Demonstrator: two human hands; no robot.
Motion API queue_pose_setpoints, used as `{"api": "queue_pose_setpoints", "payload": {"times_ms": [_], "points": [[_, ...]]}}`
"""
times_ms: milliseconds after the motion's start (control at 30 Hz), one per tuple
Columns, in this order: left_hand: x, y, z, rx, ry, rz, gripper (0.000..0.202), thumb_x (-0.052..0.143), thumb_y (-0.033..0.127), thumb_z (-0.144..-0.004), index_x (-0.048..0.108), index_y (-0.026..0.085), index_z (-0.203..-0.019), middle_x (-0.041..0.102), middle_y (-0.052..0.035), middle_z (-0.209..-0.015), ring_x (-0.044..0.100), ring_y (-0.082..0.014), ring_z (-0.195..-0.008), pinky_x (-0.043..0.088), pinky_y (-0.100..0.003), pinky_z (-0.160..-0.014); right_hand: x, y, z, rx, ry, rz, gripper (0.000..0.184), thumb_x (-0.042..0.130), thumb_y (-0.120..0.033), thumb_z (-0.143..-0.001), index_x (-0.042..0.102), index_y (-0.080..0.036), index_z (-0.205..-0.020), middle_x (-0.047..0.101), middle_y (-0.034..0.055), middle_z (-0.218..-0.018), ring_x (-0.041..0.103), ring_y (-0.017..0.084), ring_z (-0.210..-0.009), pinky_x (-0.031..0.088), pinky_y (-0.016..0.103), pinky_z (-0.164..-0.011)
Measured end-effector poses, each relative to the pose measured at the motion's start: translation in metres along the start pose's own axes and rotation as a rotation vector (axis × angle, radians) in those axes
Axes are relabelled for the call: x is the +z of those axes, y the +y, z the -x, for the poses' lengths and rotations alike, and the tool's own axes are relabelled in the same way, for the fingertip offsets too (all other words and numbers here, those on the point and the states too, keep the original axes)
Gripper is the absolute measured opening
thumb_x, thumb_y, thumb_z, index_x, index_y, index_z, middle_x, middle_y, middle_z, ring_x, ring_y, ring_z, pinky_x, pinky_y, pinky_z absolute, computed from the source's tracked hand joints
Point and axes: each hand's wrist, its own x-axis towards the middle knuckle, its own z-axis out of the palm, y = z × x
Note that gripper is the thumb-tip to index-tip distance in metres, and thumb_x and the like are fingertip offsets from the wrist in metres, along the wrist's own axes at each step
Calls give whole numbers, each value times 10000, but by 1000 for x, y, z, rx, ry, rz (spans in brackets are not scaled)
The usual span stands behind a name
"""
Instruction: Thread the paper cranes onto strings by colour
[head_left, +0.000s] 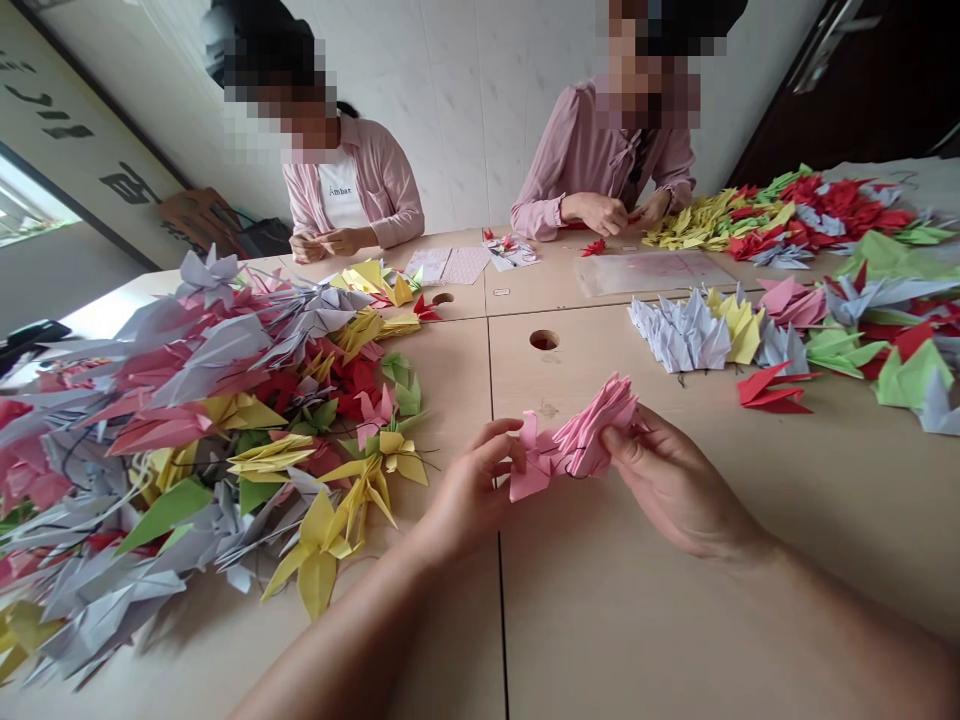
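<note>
Above the table's middle, my right hand grips a tight bundle of pink folded-paper pieces, thumb pressed on the near side. At the bundle's left end, a pink paper flower has its petals spread apart. My left hand is closed round that flower's left side, with fingers bent at its petals. A thin dark string shows at the bundle's lower edge. The flower and the bundle are close together; whether the string joins them I cannot tell.
Left stands a large heap of folded-paper flowers; right lie a row of white folded pieces and a red one. Behind are a plastic sheet, a table hole and two seated people handling small pieces.
</note>
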Motion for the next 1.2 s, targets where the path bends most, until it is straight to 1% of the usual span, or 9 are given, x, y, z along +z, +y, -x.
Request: {"api": "queue_pose_setpoints", "payload": {"times_ms": [167, 300, 533, 700, 800, 900, 967, 1067, 1200], "points": [[-4, -4, -1, 39, 29, 18, 120, 518, 85, -784, 483, 171, -708, 582, -92, -1122, 566, -181, -987, 456, -276, -791, -4, 0, -4, 198, -25, -141, 168, 572, -369, -857, 649, -240, -933, 686, 26, -965, 627, 190, -917, 522, 324, -766], [-6, -3, -5, -13, 31, 149, 132, 496, 95, -801, 462, 171, -698, 635, -72, -1053, 575, -160, -947, 422, -288, -840, -6, -1, -6, 313, -63, -232, 207, 546, -383, -871, 665, -253, -980, 695, 22, -1042, 627, 191, -1001, 517, 330, -826], [-10, 5, -6, -248, 104, 510, 131, 584, 159, -757, 461, 165, -712, 634, -41, -1028, 605, -136, -851, 477, -285, -762, -9, -3, -10, 260, 3, -140, 179, 605, -354, -823, 674, -221, -920, 684, 41, -961, 619, 192, -921, 526, 302, -741], [-11, 4, -5, -244, 120, 535, 138, 593, 175, -763, 461, 167, -725, 639, -42, -1062, 622, -146, -888, 485, -291, -785, -8, -4, -8, 345, -44, -183, 202, 622, -356, -825, 666, -207, -955, 685, 49, -969, 631, 173, -871, 533, 292, -745], [-11, 4, -5, -261, 143, 536, 147, 624, 186, -748, 486, 182, -798, 635, -42, -1082, 626, -138, -853, 488, -273, -738, -5, -2, -5, 376, -61, -199, 204, 625, -366, -831, 660, -208, -955, 694, 46, -949, 643, 154, -816, 544, 283, -734], [-9, 3, -5, -312, 189, 517, 230, 647, 240, -751, 485, 215, -912, 622, -44, -1106, 627, -152, -883, 467, -236, -668, -3, 1, -5, 368, -29, -231, 188, 615, -367, -845, 658, -209, -936, 698, 35, -930, 651, 149, -836, 548, 286, -785], [-8, 3, -5, -363, 198, 489, 191, 615, 273, -782, 491, 217, -915, 619, -42, -1101, 628, -155, -892, 447, -218, -643, -3, 4, -5, 363, 11, -278, 167, 611, -352, -853, 660, -218, -941, 699, 23, -958, 653, 145, -888, 545, 279, -829], [-6, 2, -4, -369, 132, 436, 134, 597, 217, -778, 523, 202, -889, 638, -24, -1018, 609, -110, -776, 411, -193, -616, -5, 6, -7, 370, 90, -354, 128, 608, -306, -860, 666, -237, -951, 700, -1, -983, 655, 123, -910, 547, 244, -843], [-4, 5, -2, -265, -78, 393, 328, 667, 183, -741, 549, 199, -1046, 649, -34, -951, 595, -135, -834, 433, -237, -745, -7, 7, -10, 379, 167, -414, 106, 611, -297, -857, 678, -242, -918, 708, -16, -941, 663, 110, -876, 560, 229, -827]]}}
